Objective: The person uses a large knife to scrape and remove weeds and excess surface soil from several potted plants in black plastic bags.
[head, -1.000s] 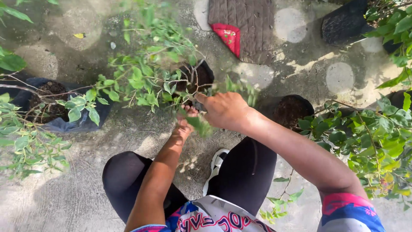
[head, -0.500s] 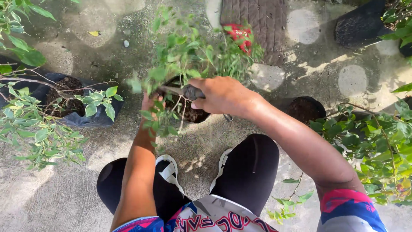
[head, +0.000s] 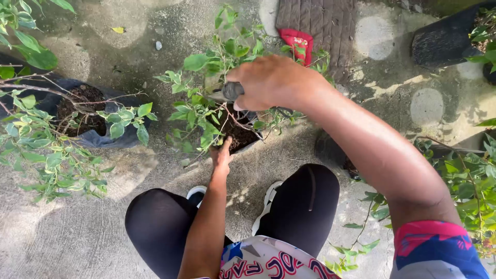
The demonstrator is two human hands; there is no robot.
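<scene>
Two hands work over one small potted plant [head: 217, 103] standing on the concrete just ahead of the crouching person's knees. From the head view, the right hand [head: 276, 82] is clenched around a grey-handled tool [head: 230, 91], held above the pot [head: 240, 139], its handle lying roughly level and pointing left. The left hand [head: 222, 157], fingers loose and grasping nothing, touches the pot's near rim, directly below the right.

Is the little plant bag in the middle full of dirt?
Yes, mostly full: dark soil shows near the rim of the plant bag by the left hand.
</scene>
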